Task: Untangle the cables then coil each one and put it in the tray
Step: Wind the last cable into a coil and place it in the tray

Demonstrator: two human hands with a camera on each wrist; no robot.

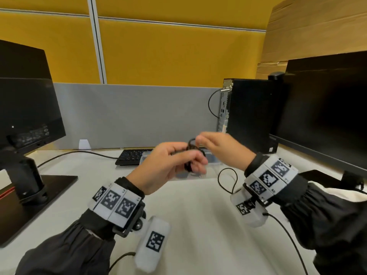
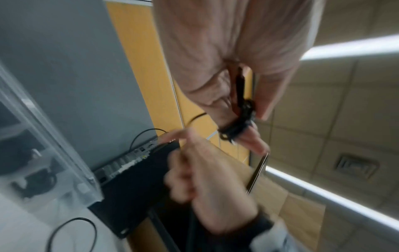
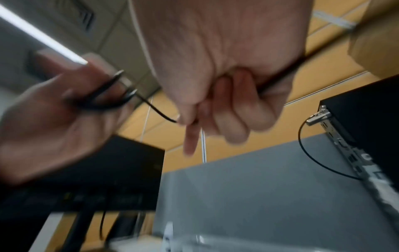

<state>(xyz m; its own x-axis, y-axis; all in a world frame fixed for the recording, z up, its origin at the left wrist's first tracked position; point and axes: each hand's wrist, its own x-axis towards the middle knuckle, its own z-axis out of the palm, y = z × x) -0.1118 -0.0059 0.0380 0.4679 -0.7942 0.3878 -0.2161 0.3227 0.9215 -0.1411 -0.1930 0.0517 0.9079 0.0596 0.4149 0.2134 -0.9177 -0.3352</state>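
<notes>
A thin black cable [image 1: 190,155] is wound in small loops around the fingers of my left hand [image 1: 168,163], held up above the desk. The same coil [image 2: 239,122] shows round the fingers in the left wrist view. My right hand [image 1: 216,147] is just right of it and pinches the cable's free strand [image 3: 159,112] between thumb and forefinger. A loose loop of the cable [image 1: 228,179] hangs down to the desk under the right wrist. The clear plastic tray [image 1: 213,164] lies on the desk behind both hands, with dark items inside, blurred.
A black keyboard [image 1: 133,156] lies behind the tray. A monitor [image 1: 25,108] on a stand is at the left, another monitor [image 1: 325,108] at the right, a black desktop computer [image 1: 246,112] between them. A grey partition [image 1: 129,114] closes the back.
</notes>
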